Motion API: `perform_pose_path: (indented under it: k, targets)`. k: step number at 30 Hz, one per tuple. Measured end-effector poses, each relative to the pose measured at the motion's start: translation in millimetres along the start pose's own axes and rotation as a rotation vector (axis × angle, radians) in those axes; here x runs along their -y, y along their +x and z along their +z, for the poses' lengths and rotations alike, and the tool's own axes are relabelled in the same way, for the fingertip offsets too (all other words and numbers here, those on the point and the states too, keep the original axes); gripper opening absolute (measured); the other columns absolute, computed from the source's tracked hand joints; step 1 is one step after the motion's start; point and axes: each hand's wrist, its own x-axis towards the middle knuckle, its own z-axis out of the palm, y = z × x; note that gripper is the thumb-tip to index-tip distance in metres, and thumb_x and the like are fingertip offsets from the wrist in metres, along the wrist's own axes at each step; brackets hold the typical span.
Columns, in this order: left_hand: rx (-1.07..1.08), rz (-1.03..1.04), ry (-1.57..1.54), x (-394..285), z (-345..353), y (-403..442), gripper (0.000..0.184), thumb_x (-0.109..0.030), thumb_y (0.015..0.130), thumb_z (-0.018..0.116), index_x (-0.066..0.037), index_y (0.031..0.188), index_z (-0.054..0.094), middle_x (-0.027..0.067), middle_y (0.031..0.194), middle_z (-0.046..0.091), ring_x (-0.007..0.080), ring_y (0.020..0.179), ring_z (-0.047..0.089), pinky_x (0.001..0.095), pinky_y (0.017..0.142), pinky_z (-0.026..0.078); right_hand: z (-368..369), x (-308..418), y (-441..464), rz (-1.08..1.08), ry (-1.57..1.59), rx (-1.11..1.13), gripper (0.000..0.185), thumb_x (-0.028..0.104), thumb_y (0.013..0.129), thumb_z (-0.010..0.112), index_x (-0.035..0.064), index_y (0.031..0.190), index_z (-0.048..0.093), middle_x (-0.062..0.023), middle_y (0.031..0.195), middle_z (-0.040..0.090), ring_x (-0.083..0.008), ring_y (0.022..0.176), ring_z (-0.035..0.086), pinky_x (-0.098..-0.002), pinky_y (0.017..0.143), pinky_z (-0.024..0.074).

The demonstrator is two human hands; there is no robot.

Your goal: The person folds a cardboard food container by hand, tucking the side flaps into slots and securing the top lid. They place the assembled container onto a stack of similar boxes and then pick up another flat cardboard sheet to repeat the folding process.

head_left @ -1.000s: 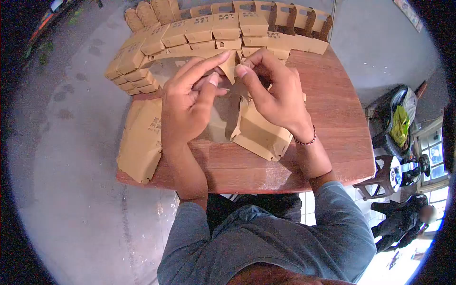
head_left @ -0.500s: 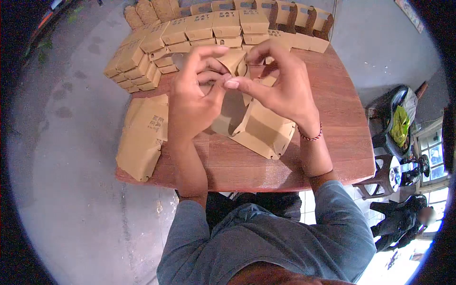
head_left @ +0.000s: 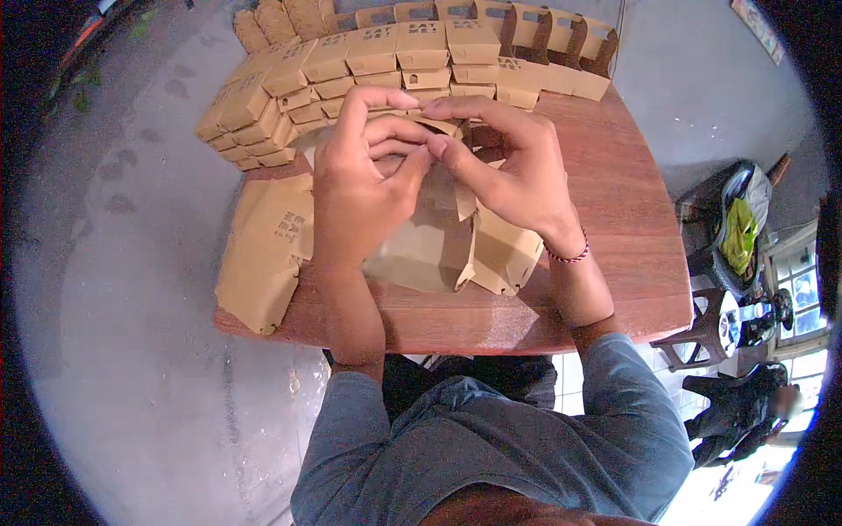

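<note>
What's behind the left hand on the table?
Stacked boxes stand beyond the left hand, some printed "EAT ME!" on top. The fingers and the held cardboard cover part of the lower rows, so that stretch can't be seen.

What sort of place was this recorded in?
Probably a small packaging workspace, perhaps in a home or shop: stacked cartons printed "EAT ME!" stand on the wooden table, flat-looking blanks lie at its left, and a window shows at far right.

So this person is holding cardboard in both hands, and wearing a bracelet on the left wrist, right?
Not quite: the head view shows the bracelet on the right wrist. The rest stands: the left hand and right hand both hold the cardboard.
</note>
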Motion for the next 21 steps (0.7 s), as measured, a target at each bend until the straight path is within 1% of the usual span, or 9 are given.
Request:
perform_pose_path:
  k: [3, 4, 5, 10, 13, 15, 16, 20, 21]
  targets:
    - [-0.060, -0.033, -0.007, -6, 7, 1, 0.034, 0.007, 0.081, 0.066, -0.001, 0.111, 0.051, 0.0116, 0.082, 0.069, 0.0130, 0.077, 0.067, 0.0253, 0.067, 0.056, -2, 2, 0, 0.046, 0.106, -0.014, 0.026, 0.009, 0.087, 0.070, 0.0020, 0.112, 0.067, -0.0041, 0.103, 0.071, -0.0031, 0.074, 0.061, -0.0174, 0.060, 0.0484]
    - [-0.062, -0.034, -0.007, -8, 5, 1, 0.034, 0.007, 0.081, 0.066, -0.001, 0.111, 0.051, 0.0116, 0.082, 0.069, 0.0130, 0.077, 0.067, 0.0253, 0.067, 0.056, -7, 4, 2, 0.120, 0.124, -0.034, 0.025, 0.014, 0.086, 0.071, 0.0036, 0.109, 0.069, -0.0056, 0.102, 0.071, -0.0074, 0.079, 0.064, -0.0221, 0.066, 0.0513]
    - [-0.086, 0.041, 0.072, -10, 1, 0, 0.035, 0.005, 0.081, 0.068, -0.001, 0.111, 0.052, 0.0108, 0.083, 0.069, 0.0141, 0.077, 0.068, 0.0256, 0.066, 0.056, -13, 5, 3, 0.194, 0.141, -0.054, 0.025, 0.019, 0.085, 0.072, 0.0051, 0.106, 0.070, -0.0071, 0.100, 0.072, -0.0117, 0.084, 0.067, -0.0268, 0.072, 0.0542]
    - [-0.274, 0.270, 0.106, -4, -40, -4, 0.038, -0.003, 0.082, 0.072, 0.001, 0.115, 0.053, 0.0105, 0.091, 0.068, 0.0174, 0.085, 0.067, 0.0266, 0.072, 0.056, -55, -9, 14, 0.222, 0.250, -0.230, 0.028, 0.018, 0.085, 0.073, -0.0001, 0.106, 0.069, -0.0053, 0.094, 0.070, -0.0111, 0.086, 0.064, -0.0257, 0.078, 0.0520]
    - [-0.335, 0.216, 0.256, -4, -43, 3, 0.039, -0.007, 0.085, 0.070, 0.004, 0.118, 0.052, 0.0110, 0.101, 0.065, 0.0169, 0.096, 0.063, 0.0271, 0.082, 0.053, -66, -23, 17, 0.198, 0.237, -0.266, 0.027, 0.017, 0.087, 0.070, -0.0018, 0.106, 0.068, -0.0054, 0.093, 0.069, -0.0113, 0.085, 0.064, -0.0251, 0.077, 0.0516]
    - [-0.145, 0.101, 0.033, -2, -40, 6, 0.038, -0.009, 0.088, 0.068, 0.005, 0.120, 0.051, 0.0115, 0.108, 0.063, 0.0121, 0.101, 0.058, 0.0248, 0.083, 0.049, -65, -24, 18, 0.150, 0.433, -0.296, 0.026, 0.016, 0.088, 0.069, -0.0023, 0.106, 0.067, -0.0055, 0.092, 0.069, -0.0122, 0.085, 0.064, -0.0250, 0.076, 0.0519]
    - [-0.096, 0.047, -0.148, 6, -39, 7, 0.036, -0.010, 0.090, 0.067, 0.005, 0.119, 0.053, 0.0092, 0.103, 0.065, 0.0085, 0.094, 0.058, 0.0225, 0.079, 0.047, -68, -22, 17, 0.171, 0.468, -0.239, 0.026, 0.015, 0.087, 0.069, -0.0028, 0.107, 0.067, -0.0060, 0.095, 0.068, -0.0128, 0.090, 0.064, -0.0263, 0.078, 0.0523]
    - [-0.131, 0.029, -0.093, 10, -39, 8, 0.029, -0.011, 0.091, 0.066, 0.005, 0.113, 0.055, 0.0079, 0.097, 0.066, 0.0068, 0.088, 0.058, 0.0215, 0.075, 0.047, -72, -37, 20, 0.151, 0.601, -0.172, 0.031, 0.017, 0.086, 0.071, -0.0020, 0.110, 0.065, -0.0077, 0.104, 0.068, -0.0140, 0.099, 0.063, -0.0294, 0.084, 0.0519]
    - [-0.123, 0.002, -0.132, 6, -38, 8, 0.025, -0.012, 0.092, 0.065, 0.004, 0.109, 0.056, 0.0077, 0.094, 0.067, 0.0066, 0.085, 0.059, 0.0219, 0.074, 0.048, -73, -41, 22, 0.173, 0.371, -0.164, 0.034, 0.019, 0.086, 0.072, -0.0015, 0.112, 0.065, -0.0079, 0.107, 0.068, -0.0144, 0.101, 0.062, -0.0301, 0.086, 0.0511]
